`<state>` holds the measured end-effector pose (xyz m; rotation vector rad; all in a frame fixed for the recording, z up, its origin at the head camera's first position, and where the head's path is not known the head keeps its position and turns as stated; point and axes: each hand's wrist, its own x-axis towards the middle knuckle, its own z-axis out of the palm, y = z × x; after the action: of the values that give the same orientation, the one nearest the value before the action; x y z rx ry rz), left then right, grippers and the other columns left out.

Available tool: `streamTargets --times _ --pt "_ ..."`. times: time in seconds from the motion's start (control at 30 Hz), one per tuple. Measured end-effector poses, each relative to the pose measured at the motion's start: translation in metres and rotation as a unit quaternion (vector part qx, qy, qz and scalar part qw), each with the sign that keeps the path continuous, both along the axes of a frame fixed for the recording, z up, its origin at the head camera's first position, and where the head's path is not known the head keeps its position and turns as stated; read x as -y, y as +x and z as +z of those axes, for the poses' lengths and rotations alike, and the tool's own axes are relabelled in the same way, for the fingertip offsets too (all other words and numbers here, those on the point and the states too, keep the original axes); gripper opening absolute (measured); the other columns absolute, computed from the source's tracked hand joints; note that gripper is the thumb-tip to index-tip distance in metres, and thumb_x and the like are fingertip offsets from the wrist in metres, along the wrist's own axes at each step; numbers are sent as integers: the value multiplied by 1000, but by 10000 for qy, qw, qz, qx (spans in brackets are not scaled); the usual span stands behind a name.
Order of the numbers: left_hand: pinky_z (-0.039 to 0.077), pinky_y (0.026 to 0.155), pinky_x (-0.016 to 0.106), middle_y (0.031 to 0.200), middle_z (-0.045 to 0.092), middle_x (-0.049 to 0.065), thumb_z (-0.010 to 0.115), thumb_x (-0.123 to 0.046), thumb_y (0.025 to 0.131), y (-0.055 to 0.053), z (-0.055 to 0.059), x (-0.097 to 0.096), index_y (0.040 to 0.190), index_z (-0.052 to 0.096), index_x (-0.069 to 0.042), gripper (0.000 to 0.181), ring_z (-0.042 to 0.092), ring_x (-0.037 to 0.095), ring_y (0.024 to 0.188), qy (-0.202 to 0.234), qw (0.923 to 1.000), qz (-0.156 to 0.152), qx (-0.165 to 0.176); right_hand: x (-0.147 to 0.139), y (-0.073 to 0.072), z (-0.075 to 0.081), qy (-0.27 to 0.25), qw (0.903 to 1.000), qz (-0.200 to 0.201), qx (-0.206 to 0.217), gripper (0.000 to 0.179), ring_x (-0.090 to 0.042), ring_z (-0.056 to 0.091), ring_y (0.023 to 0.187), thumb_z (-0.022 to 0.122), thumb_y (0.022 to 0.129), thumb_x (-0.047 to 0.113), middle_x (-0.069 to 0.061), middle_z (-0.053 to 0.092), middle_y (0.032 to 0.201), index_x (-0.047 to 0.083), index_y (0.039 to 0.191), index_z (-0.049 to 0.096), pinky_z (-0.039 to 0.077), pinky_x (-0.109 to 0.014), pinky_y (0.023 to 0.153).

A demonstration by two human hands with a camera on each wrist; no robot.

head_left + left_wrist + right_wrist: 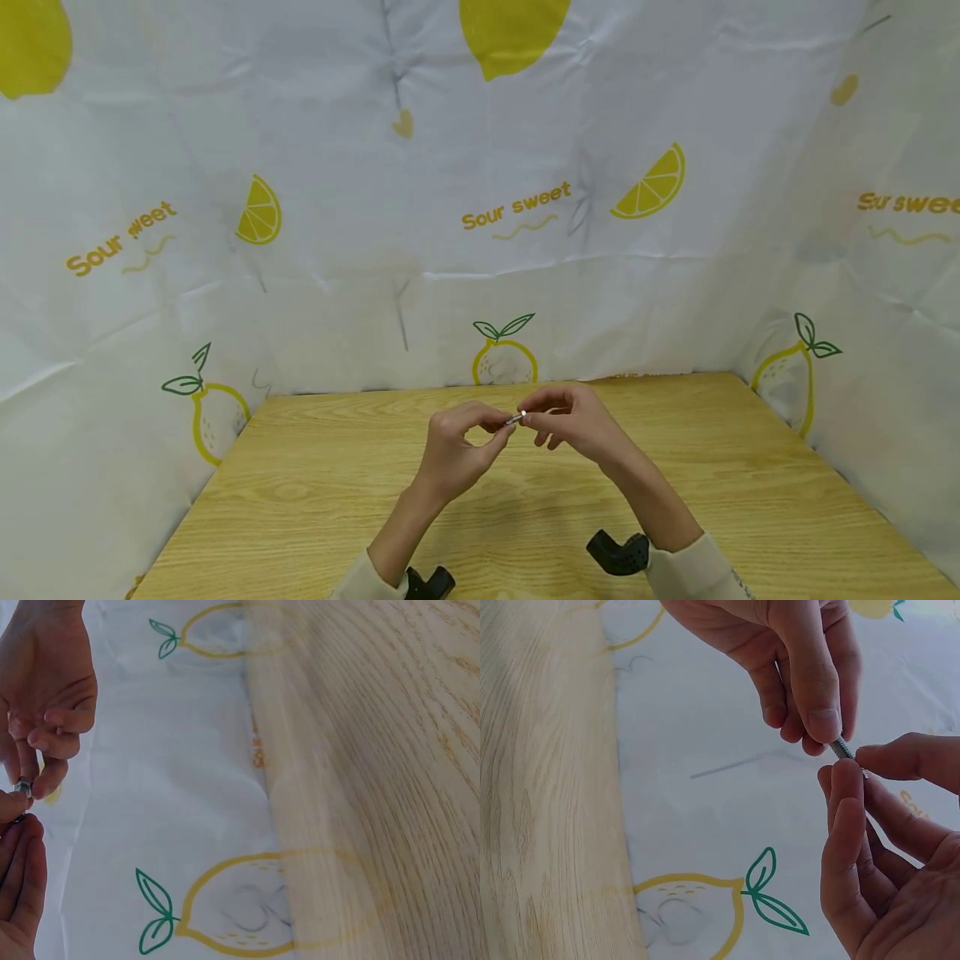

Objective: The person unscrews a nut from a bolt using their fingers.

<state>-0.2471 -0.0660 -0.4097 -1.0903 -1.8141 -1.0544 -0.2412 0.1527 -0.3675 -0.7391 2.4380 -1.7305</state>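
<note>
A small silver metal bolt bridges the fingertips of both hands, held up over the wooden table. Its threaded shank shows in the right wrist view, while its ends are largely covered by fingers. My left hand pinches one end between thumb and index finger. From the other side, my right hand grips the opposite end with thumb and forefinger, its other fingers loosely bent below. A shiny metal piece appears at the right fingertips in the left wrist view; I cannot tell whether it is a bolt head or a nut.
Beneath the hands spreads a wood-grain table. A white lemon-print sheet hangs behind it and along both sides. Black devices sit at both wrists by the cream sleeves.
</note>
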Motion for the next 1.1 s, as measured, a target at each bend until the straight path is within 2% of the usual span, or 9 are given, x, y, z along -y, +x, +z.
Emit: streamTargets --times 0.27,0.43,0.6,0.73,0.83,0.97,1.1 --pt "60 65 20 82 78 5 80 3 85 0 2 -1 92 79 -4 10 74 12 71 18 10000 22 8 -1 -1 1 -163 9998 65 -100 25 -14 70 72 71 95 8 -23 70 111 -5 117 70 62 -36 64" --pt "59 66 17 82 78 4 80 2 85 0 1 0 92 80 -4 9 73 11 70 16 10000 37 -14 -2 1 3 -146 9999 -50 52 32 -17 73 73 68 100 18 -21 71 112 -4 123 66 63 -36 65" --pt "59 67 18 82 78 5 83 3 82 1 0 0 92 80 -5 13 73 10 70 23 9999 102 -44 0 0 2 158 9992 -211 299 36 -24 72 70 63 104 30 -16 74 96 -4 116 70 63 -36 64" --pt "60 67 20 82 78 5 83 4 81 1 0 1 92 79 -5 15 73 11 70 19 9999 122 -57 2 -1 0 345 9988 -186 278 37 -31 72 68 61 105 31 -12 74 85 -3 106 75 62 -35 61" --pt "60 67 19 83 78 5 83 5 81 1 1 1 93 79 -5 16 73 11 70 28 9999 121 -64 2 -1 1 296 9991 -99 283 35 -28 71 68 62 104 29 -11 74 84 -3 105 75 62 -35 62" --pt "59 68 18 83 78 4 83 6 80 1 1 1 93 80 -6 18 73 11 70 47 9999 120 -80 1 0 1 81 9995 1 304 34 -19 71 69 66 102 25 -13 75 91 -7 111 72 63 -35 64" --pt "59 69 17 84 79 4 83 7 79 0 1 0 93 80 -6 19 73 11 70 49 9999 115 -102 1 1 2 -42 9996 49 272 33 -17 72 71 67 101 22 -17 76 96 -8 115 70 63 -34 65"
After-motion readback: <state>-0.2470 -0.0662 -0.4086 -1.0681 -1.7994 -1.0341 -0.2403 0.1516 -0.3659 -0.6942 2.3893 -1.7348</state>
